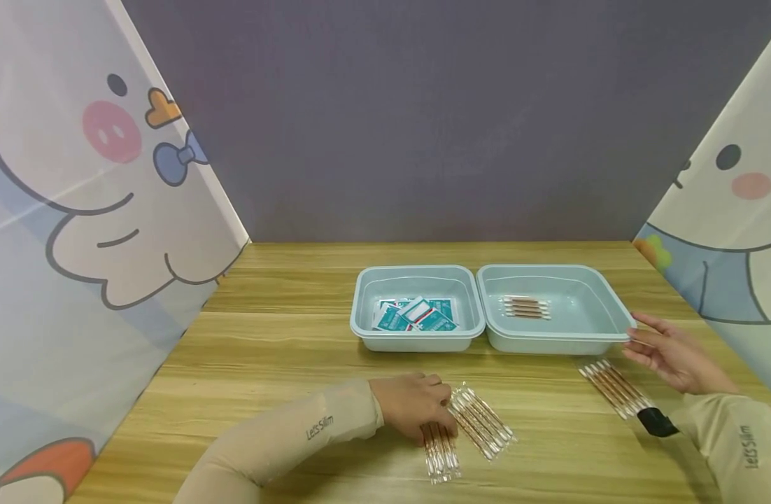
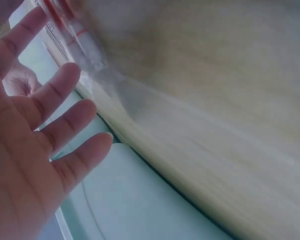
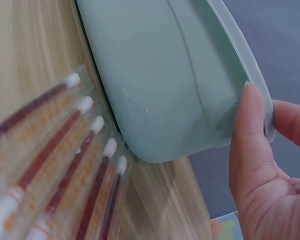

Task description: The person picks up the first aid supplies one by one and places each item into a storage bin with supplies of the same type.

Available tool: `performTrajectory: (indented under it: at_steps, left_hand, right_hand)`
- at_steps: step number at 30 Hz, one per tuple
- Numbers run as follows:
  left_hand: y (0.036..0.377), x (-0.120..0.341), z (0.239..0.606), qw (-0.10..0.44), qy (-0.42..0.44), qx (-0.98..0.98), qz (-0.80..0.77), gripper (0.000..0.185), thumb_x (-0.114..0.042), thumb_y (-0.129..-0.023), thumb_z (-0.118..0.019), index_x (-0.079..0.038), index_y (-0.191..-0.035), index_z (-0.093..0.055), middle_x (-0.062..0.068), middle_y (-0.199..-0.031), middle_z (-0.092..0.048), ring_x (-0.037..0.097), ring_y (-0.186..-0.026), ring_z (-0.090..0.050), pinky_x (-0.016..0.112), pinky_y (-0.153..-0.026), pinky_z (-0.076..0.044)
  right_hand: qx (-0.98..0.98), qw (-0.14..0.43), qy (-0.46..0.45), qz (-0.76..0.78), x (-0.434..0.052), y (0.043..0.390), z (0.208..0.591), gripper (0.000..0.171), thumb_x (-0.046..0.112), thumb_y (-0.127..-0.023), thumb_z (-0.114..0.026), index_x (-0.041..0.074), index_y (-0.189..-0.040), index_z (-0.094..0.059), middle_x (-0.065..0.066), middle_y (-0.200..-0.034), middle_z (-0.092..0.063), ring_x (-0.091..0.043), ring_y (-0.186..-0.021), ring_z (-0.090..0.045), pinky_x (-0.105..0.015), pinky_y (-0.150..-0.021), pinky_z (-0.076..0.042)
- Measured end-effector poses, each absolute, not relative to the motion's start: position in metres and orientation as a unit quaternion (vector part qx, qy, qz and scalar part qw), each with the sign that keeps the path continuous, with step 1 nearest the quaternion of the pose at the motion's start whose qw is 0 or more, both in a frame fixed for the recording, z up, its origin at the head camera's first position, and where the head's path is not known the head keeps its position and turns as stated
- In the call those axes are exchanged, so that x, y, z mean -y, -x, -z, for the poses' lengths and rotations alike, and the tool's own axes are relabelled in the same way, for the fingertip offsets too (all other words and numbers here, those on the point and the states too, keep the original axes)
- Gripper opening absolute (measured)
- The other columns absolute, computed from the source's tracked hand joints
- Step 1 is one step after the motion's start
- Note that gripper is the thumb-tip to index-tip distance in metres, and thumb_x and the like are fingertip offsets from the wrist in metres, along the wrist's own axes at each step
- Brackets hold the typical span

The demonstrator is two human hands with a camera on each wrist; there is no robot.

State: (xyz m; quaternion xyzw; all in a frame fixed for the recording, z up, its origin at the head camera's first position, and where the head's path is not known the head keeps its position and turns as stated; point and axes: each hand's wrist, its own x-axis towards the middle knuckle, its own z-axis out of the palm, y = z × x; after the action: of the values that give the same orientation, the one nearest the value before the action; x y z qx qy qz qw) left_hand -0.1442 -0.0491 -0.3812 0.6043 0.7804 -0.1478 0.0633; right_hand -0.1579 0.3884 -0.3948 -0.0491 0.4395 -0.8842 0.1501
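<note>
My left hand lies palm down on the wooden table, its straight, spread fingers touching a clear pack of brown-stemmed cotton swabs. A second swab pack lies just right of it. My right hand is at the right corner of the right pale-teal tray, fingers extended. Its thumb touches the tray's rim. Another swab pack lies on the table under that hand, close up in the right wrist view as a swab pack. One swab pack lies inside the right tray.
A left pale-teal tray beside the right one holds several teal-and-white packets. Cartoon-printed screens close off both sides, and a grey wall stands behind. Bare wood stretches left of the trays.
</note>
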Motion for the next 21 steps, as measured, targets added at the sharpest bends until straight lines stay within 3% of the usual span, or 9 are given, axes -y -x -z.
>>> performTrajectory:
  at_steps: [8, 12, 16, 21]
  left_hand:
    - [0.144, 0.051, 0.380, 0.053, -0.605, -0.781, 0.146, 0.040, -0.044, -0.073, -0.080, -0.043, -0.111, -0.067, -0.016, -0.101, -0.051, 0.002, -0.092, -0.041, 0.012, -0.070, -0.029]
    - [0.145, 0.052, 0.381, 0.045, -0.601, -0.787, 0.127, 0.023, -0.040, -0.075, -0.079, -0.037, -0.096, -0.070, -0.018, -0.092, -0.052, 0.001, -0.089, -0.043, 0.011, -0.073, -0.030]
    - [0.150, 0.050, 0.384, 0.041, -0.604, -0.791, 0.088, 0.009, -0.032, -0.078, -0.077, -0.031, -0.083, -0.069, -0.019, -0.080, -0.053, 0.001, -0.081, -0.046, 0.011, -0.070, -0.032]
    - [0.157, 0.050, 0.384, 0.039, -0.601, -0.797, 0.046, 0.008, -0.028, -0.082, -0.075, -0.027, -0.079, -0.067, -0.020, -0.073, -0.055, -0.002, -0.071, -0.048, 0.010, -0.064, -0.036]
  right_hand:
    - [-0.436, 0.140, 0.052, 0.887, -0.386, 0.157, 0.394, 0.036, -0.010, -0.098, -0.040, 0.013, -0.104, -0.068, -0.014, -0.089, -0.062, -0.024, -0.080, -0.067, -0.033, -0.075, -0.057]
    - [-0.438, 0.133, 0.052, 0.888, -0.385, 0.157, 0.394, 0.035, -0.010, -0.098, -0.041, 0.013, -0.104, -0.067, -0.014, -0.089, -0.062, -0.024, -0.079, -0.067, -0.032, -0.074, -0.057]
    - [-0.433, 0.136, 0.055, 0.890, -0.386, 0.158, 0.395, 0.035, -0.011, -0.097, -0.041, 0.012, -0.104, -0.066, -0.014, -0.090, -0.061, -0.025, -0.079, -0.067, -0.033, -0.075, -0.057]
    - [-0.431, 0.140, 0.060, 0.889, -0.387, 0.158, 0.396, 0.035, -0.013, -0.097, -0.040, 0.012, -0.105, -0.064, -0.015, -0.092, -0.059, -0.025, -0.081, -0.067, -0.032, -0.077, -0.057]
